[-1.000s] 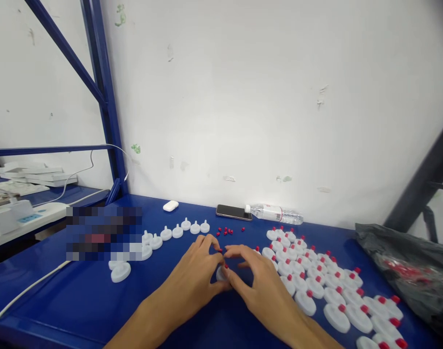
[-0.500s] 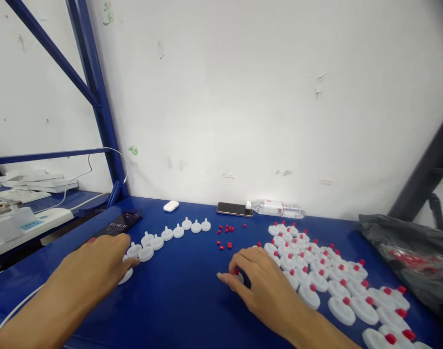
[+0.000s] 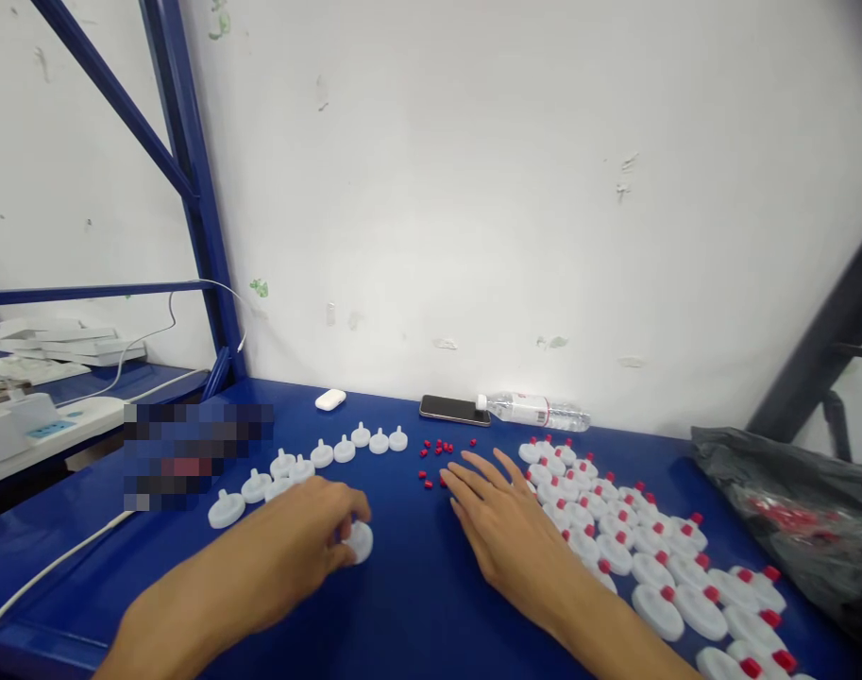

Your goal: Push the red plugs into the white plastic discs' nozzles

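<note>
My left hand is closed in a pinch around a white nozzle lid, holding it by its narrow side over the blue table. My right hand is spread flat, palm down, with fingers reaching forward. Its fingertips are beside a small red cap at the edge of a loose scatter of red caps. To the left, several white nozzle lids without red tips stand in a curved row, partly covered by my left hand. Right of my right hand lie many red-tipped white lids, some hidden behind the forearm.
Along the wall lie a white case, a phone and a clear water bottle. A dark plastic bag sits at the right edge. A white cable crosses the left side, near a blurred patch. Blue frame posts rise behind.
My left hand has moved right from the row, carrying a nozzle lid. My right hand has opened, leaving the red-tipped lid it was at, and shifted forward towards the red caps.
</note>
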Demonstrator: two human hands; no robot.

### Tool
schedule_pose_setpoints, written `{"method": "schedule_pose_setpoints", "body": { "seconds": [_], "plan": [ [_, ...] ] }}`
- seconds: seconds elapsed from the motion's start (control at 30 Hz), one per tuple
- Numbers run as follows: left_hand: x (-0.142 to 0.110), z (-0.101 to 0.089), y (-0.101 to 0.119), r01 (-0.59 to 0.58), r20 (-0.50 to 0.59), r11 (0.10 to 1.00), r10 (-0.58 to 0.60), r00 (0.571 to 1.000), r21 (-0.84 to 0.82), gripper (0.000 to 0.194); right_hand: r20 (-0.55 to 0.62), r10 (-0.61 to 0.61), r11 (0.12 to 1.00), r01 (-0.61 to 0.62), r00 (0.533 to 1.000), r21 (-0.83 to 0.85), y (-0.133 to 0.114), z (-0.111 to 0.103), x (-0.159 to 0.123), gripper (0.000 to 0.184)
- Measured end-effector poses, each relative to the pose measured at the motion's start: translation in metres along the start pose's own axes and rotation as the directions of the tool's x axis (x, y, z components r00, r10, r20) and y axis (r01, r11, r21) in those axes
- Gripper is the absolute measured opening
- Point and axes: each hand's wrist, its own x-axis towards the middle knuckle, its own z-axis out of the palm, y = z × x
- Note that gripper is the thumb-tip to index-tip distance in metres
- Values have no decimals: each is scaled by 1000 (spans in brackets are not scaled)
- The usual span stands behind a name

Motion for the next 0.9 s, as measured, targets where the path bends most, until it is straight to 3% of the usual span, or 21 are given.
{"method": "schedule_pose_setpoints", "body": {
  "seconds": [0.1, 0.17, 0.33, 0.57, 0.7, 0.8, 0.9],
  "plan": [
    [-2, 7, 15, -53, 58, 999, 53, 997, -15, 45, 130, -100, 993, 107, 986, -47, 3, 5, 1, 58],
    [-3, 9, 21, -55, 82, 998, 55, 995, -5, 48, 151, -114, 992, 122, 982, -44, 6, 8, 1, 59],
    [-2, 6, 30, -99, 129, 995, 97, 987, 8, 31, 25, -83, 996, 84, 996, -33, 12, 13, 1, 43],
    [5, 6, 43, -157, 48, 988, 157, 986, -15, 23, -31, -54, 998, 54, 998, 32, 13, 12, -1, 39],
    [12, 12, 45, -180, -1, 983, 180, 984, -29, 28, -22, -13, 961, 19, 1000, 277, 3, -3, 0, 44],
    [17, 16, 45, -185, -15, 982, 185, 983, -36, 26, -38, 130, 833, -89, 991, 546, -7, -18, 5, 28],
    [20, 19, 46, -192, -16, 980, 191, 981, -45, 25, -22, 251, 686, -161, 968, 710, -13, -29, 9, 21]
  ]
}}
